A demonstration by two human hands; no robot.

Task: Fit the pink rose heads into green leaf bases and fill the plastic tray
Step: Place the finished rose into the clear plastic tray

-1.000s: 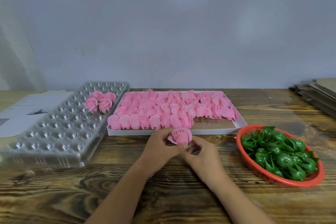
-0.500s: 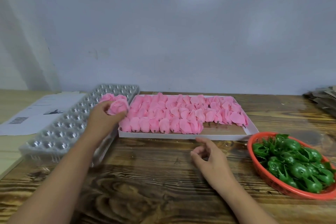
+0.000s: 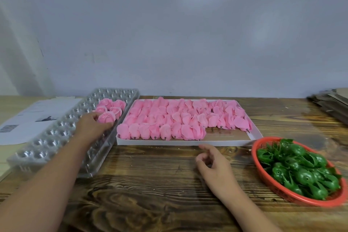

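Head view: plastic tray (image 3: 47, 149) holds five roses (image 3: 110, 109).

Clear glossy plastic tray (image 3: 56, 137), grainy wooden table (image 3: 160, 184), glossy green leaf bases (image 3: 301, 171)

The left hand (image 3: 92, 126) is stretched out far and to the left on a bare forearm, back of the hand up, its fingers curled around something pink. The right hand (image 3: 212, 165) hovers nearer, right of centre, holding nothing, fingers loosely curled, index finger reaching forward.
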